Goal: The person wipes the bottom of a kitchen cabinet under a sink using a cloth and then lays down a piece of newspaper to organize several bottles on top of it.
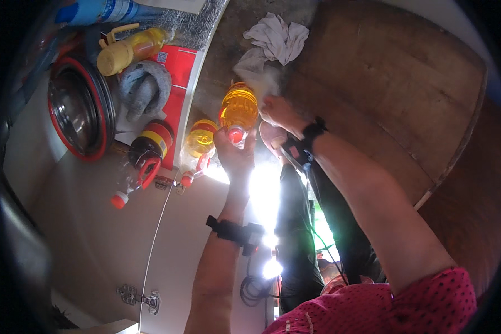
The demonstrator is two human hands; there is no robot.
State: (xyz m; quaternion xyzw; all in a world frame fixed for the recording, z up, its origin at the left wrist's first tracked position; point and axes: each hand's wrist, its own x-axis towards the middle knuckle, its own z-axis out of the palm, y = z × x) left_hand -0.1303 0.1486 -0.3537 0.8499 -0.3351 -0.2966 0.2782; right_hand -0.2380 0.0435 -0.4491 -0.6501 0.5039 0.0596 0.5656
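My left hand [237, 155] grips a clear plastic bottle of golden cooking oil [239, 106] around its neck, just below the red cap. The cap tilts toward me. Beside the bottle's right side is my right hand [277, 112], fingers curled; whether they hold anything is hidden. A blurred pale patch lies just beyond those fingers, by a crumpled whitish cloth [277, 39] on the floor. Left of my left hand stands a second, part-filled oil bottle [201, 140] with a red handle and cap.
An open cabinet holds a dark-liquid bottle [150, 144], a stone mortar with pestle [146, 89], red-rimmed metal basins [77, 112], a yellow-lidded oil jug [131, 50] and a blue bottle [98, 10]. Its hinged door [179, 250] extends toward me. A brown wooden board [384, 87] is at right.
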